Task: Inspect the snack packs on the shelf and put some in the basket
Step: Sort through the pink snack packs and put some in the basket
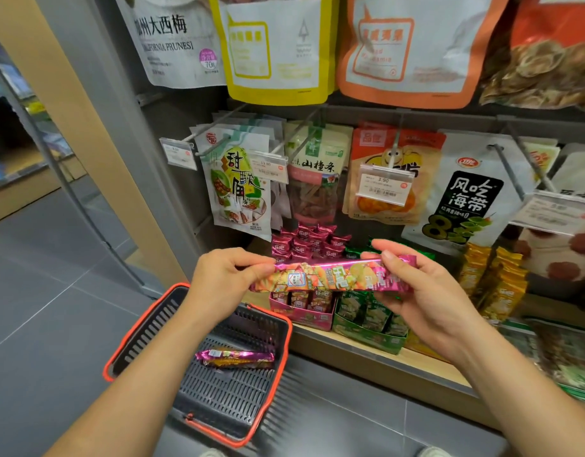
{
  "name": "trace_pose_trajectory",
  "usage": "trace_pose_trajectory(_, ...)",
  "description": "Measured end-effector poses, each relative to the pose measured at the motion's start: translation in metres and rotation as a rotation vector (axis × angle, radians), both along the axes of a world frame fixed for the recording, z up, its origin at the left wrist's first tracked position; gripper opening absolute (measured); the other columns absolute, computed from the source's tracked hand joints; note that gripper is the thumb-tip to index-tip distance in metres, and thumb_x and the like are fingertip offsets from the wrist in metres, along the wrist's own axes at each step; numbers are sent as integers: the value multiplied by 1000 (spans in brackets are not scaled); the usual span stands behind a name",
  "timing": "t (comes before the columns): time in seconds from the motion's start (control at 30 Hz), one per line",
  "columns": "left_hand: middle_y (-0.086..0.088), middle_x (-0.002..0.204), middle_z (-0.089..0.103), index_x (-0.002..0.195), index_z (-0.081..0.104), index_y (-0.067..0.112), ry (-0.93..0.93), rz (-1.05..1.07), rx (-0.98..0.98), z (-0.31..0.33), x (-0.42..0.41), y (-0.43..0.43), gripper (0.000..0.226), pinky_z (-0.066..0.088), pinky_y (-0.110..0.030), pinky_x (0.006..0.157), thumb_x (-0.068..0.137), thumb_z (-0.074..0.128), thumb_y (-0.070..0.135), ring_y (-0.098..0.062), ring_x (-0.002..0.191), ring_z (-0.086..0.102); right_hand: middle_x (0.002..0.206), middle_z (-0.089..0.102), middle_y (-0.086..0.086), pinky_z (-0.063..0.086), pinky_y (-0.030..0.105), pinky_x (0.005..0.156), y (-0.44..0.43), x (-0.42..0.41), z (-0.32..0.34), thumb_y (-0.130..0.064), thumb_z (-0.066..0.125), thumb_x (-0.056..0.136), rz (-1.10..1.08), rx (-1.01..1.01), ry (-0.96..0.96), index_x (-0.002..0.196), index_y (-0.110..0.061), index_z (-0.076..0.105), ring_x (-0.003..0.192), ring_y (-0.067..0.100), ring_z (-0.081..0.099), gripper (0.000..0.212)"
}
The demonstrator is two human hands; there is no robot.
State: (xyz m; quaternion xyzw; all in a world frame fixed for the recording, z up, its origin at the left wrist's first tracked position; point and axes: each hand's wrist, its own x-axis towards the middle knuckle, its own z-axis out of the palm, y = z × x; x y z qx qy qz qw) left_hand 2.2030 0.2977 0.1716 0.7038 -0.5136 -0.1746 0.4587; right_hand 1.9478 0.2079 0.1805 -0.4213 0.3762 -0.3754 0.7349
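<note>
I hold a long pink snack pack (330,277) level in front of the shelf, above the pink display box (301,314). My left hand (225,281) pinches its left end and my right hand (413,285) grips its right end. Below my left arm, a dark grey basket with a red rim (146,328) stands on the floor. One pink snack pack (235,357) lies inside it. More small pink packs (309,244) are piled in the display box behind the held pack.
A green display box (367,319) and yellow packs (492,278) stand to the right on the wooden shelf (367,352). Hanging snack bags (466,199) on pegs with price tags fill the wall above. Grey tiled floor (54,275) stretches to the left.
</note>
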Motion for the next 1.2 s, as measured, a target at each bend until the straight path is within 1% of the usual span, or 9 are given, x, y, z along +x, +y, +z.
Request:
trace_pose_trajectory(0.17, 16, 79, 70, 99, 77, 27, -343, -116, 133, -2, -4, -2, 13, 46, -9, 71, 90, 68, 26, 3, 73, 65, 102, 74, 10, 58, 27, 66, 0, -3, -2, -27, 67, 81, 52, -117, 146, 94, -10, 75, 91, 22, 72, 23)
trace_pose_trajectory(0.27, 11, 108, 66, 104, 74, 25, -750, -247, 191, -3, -11, -5, 24, 48, -25, 86, 98, 52, 33, -8, 100, 62, 93, 75, 13, 58, 28, 66, 4, -2, -4, -37, 75, 67, 47, -217, 200, 87, -14, 78, 89, 24, 72, 31)
trace_pose_trajectory(0.37, 5, 109, 64, 107, 68, 19, -933, -302, 157, -6, -25, -11, 33, 48, -34, 87, 102, 38, 33, -16, 100, 61, 91, 75, 10, 58, 33, 72, 5, 0, -7, -40, 78, 64, 38, -280, 248, 87, -17, 79, 90, 24, 71, 32)
trace_pose_trajectory(0.67, -2, 93, 72, 96, 76, 8, -663, -406, -86, -5, -53, -15, 15, 56, -33, 77, 85, 72, 18, -19, 86, 68, 92, 73, 12, 60, 32, 66, 6, 0, -7, -14, 75, 82, 50, -312, 272, 85, -19, 74, 83, 21, 71, 6)
trace_pose_trajectory(0.87, 2, 83, 69, 87, 73, 13, -530, -320, -23, -15, -61, -30, 8, 51, -32, 74, 82, 76, 18, -17, 80, 63, 100, 68, 5, 61, 35, 76, 2, -8, -1, -20, 68, 88, 107, -391, 315, 96, -29, 63, 92, 19, 70, 13)
trace_pose_trajectory(0.97, 9, 80, 67, 82, 71, 19, -485, -361, 56, -15, -67, -43, 8, 47, -24, 72, 79, 78, 21, -8, 77, 61, 93, 67, -5, 59, 42, 81, -5, -17, 0, -24, 61, 93, 126, -580, 541, 102, -39, 65, 91, 18, 67, 18)
trace_pose_trajectory(1.03, 13, 75, 69, 78, 71, 26, -262, -461, 265, -16, -70, -51, 13, 47, -18, 70, 80, 78, 15, -1, 74, 64, 96, 68, -12, 57, 43, 83, -9, -23, -2, -27, 59, 94, 79, -654, 663, 111, -38, 65, 93, 13, 65, 20)
trace_pose_trajectory(1.1, 8, 75, 72, 79, 73, 26, 33, -579, 463, -15, -70, -58, 25, 55, -23, 72, 85, 69, 2, -5, 75, 69, 104, 69, -15, 55, 37, 86, -12, -27, -3, -31, 58, 95, 18, -727, 777, 118, -35, 66, 99, 6, 63, 25)
trace_pose_trajectory(1.2, 8, 82, 73, 82, 72, 29, 21, -452, 415, -23, -65, -79, 36, 59, -27, 75, 90, 57, -3, -8, 77, 69, 93, 69, -18, 44, 12, 69, -17, -33, -2, -34, 56, 95, -57, -800, 822, 118, -29, 69, 84, -8, 59, 27)
